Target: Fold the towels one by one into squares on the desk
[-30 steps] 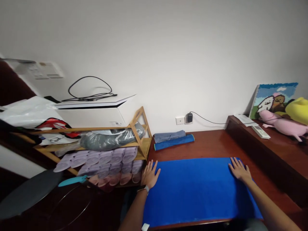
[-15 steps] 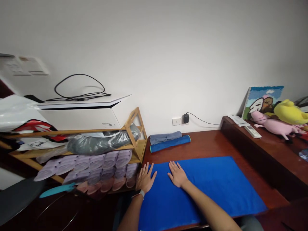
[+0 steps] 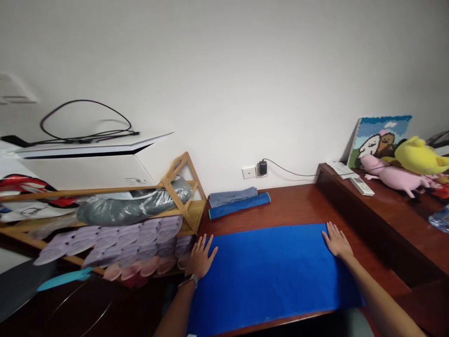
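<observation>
One blue cloth (image 3: 270,271) lies spread flat on the reddish-brown table (image 3: 294,203), covering much of its near part. The left hand (image 3: 201,259) is flat along the cloth's left edge near the far corner, released, palm down with fingers spread. The right hand (image 3: 338,241) is at the far right corner, likewise released and flattened. A watch (image 3: 189,280) circles the left wrist. Behind the cloth, a grey cloth (image 3: 233,197) and a narrow folded blue cloth (image 3: 242,206) with a green edge lie side by side near the wall.

To the left, a wooden rack (image 3: 198,215) holds rows of lilac and pink slippers (image 3: 117,236); above them is a grey bundle (image 3: 129,208) inside clear plastic. On top sits a white box (image 3: 91,171), its lid slightly raised, the contents hidden, with a black cable (image 3: 105,135) coiled over it. Beside it is a white plastic bag (image 3: 12,169) with a red and black print.

The box's front bears small printed lines and a square code, too small to read; the bag's lettering is also illegible.
</observation>
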`<state>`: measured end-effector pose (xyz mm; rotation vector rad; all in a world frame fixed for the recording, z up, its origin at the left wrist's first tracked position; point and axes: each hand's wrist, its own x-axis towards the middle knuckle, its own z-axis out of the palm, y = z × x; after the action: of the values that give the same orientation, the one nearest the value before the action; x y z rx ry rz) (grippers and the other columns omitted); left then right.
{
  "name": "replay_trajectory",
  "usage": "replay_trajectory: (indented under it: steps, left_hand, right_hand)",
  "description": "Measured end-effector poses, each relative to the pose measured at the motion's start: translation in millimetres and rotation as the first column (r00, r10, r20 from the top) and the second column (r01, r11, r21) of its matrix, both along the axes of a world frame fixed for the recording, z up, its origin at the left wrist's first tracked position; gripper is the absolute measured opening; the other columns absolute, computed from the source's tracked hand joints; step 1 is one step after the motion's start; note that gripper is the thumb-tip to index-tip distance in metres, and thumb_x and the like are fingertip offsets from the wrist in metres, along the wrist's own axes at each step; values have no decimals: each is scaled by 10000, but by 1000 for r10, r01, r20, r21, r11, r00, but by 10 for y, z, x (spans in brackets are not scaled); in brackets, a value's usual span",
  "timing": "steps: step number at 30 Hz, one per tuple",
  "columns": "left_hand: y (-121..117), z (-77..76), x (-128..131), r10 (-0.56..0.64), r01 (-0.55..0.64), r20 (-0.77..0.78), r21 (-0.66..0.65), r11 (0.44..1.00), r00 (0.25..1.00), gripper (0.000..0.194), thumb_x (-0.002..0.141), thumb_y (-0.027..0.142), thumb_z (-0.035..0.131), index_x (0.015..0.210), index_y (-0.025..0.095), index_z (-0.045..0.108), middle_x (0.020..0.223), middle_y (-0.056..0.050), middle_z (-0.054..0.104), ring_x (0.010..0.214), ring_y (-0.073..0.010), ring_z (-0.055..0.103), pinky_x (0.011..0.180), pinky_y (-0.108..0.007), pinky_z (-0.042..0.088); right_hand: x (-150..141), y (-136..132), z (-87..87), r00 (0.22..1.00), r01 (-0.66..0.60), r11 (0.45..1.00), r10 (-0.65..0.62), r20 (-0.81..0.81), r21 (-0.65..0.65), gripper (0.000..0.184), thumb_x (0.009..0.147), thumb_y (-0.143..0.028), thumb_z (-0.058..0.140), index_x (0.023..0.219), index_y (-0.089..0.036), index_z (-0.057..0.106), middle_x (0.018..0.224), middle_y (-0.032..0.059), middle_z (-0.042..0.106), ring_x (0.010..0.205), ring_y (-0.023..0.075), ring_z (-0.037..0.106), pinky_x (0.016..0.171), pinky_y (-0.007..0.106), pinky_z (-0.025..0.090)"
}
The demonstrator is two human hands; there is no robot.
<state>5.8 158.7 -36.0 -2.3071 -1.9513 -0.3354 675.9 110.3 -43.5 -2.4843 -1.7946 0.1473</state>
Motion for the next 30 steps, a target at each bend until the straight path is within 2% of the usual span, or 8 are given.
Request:
replay_trajectory:
  steps: [9, 15, 17, 19, 22, 25, 27, 30]
  left_hand:
    - [1, 6, -6, -5, 5, -3, -15, 1000, 1000, 692, 1034, 610, 342, 1606, 225, 403, 1687, -143, 369, 1558, -324, 333, 1241, -523, 320]
    - [-59, 45, 49, 7, -7, 22, -13, 1000, 1000, 672, 1043, 594, 335, 1620, 252, 368, 1696, -109, 355, 1569, -289, 314, 1257, -511, 291]
    - [-79, 65, 66, 14, -14, 30, -20, 1000, 999, 687, 1045, 591, 333, 1629, 230, 346, 1699, -112, 344, 1574, -279, 302, 1266, -500, 275]
    - [-94, 80, 77, 26, -25, 34, -36, 999, 999, 707, 1044, 595, 332, 1628, 195, 345, 1702, -123, 331, 1578, -278, 292, 1274, -492, 263]
    - [-103, 87, 77, 30, -28, 45, -52, 998, 999, 718, 1043, 600, 333, 1621, 174, 359, 1703, -134, 321, 1578, -283, 290, 1279, -494, 258]
    - [-100, 67, 63, 19, -17, 56, -44, 999, 998, 699, 1044, 586, 342, 1625, 195, 355, 1699, -131, 334, 1576, -283, 295, 1276, -503, 266]
    - [-92, 47, 52, 18, -16, 57, -41, 999, 998, 696, 1044, 579, 349, 1624, 195, 357, 1700, -133, 333, 1577, -287, 293, 1273, -504, 271]
    - [-78, 23, 41, 20, -18, 60, -39, 999, 998, 706, 1042, 584, 348, 1628, 189, 347, 1703, -136, 326, 1582, -290, 278, 1274, -510, 266]
  right_hand:
    - [-76, -3, 34, 1000, -6, 1000, 6, 16, -21, 819, 1011, -539, 61, 1663, -58, 182, 1732, 109, 185, 1605, 258, 153, 1297, 465, 169]
    - [-318, 139, 353, 997, 74, 988, -70, 36, -134, 757, 1001, -406, 175, 1621, 15, 278, 1705, 178, 250, 1593, 306, 201, 1294, 523, 149]
    - [-802, 242, 504, 999, 34, 999, -33, 42, -34, 740, 994, -356, 201, 1602, 53, 297, 1690, 217, 270, 1591, 325, 207, 1295, 529, 129]
    - [-1554, 327, 627, 990, -143, 982, 143, 6, 120, 726, 1006, -362, 206, 1619, 19, 286, 1693, 204, 273, 1594, 321, 197, 1298, 517, 113]
    - [-2939, 364, 698, 860, -459, 866, 489, -144, 198, 700, 1031, -409, 236, 1654, -91, 262, 1700, 134, 293, 1587, 298, 232, 1298, 511, 139]
    - [-4093, 306, 635, 693, -648, 735, 678, -245, 203, 700, 1050, -456, 250, 1656, -104, 258, 1709, 118, 264, 1592, 262, 218, 1302, 463, 157]
    - [-4498, 275, 570, 645, -689, 700, 711, -280, 189, 698, 1058, -466, 241, 1649, -97, 273, 1709, 128, 248, 1597, 258, 201, 1304, 466, 148]
    - [-4467, 298, 506, 647, -689, 703, 706, -289, 177, 708, 1061, -498, 237, 1650, -105, 273, 1711, 127, 230, 1602, 249, 175, 1308, 475, 121]
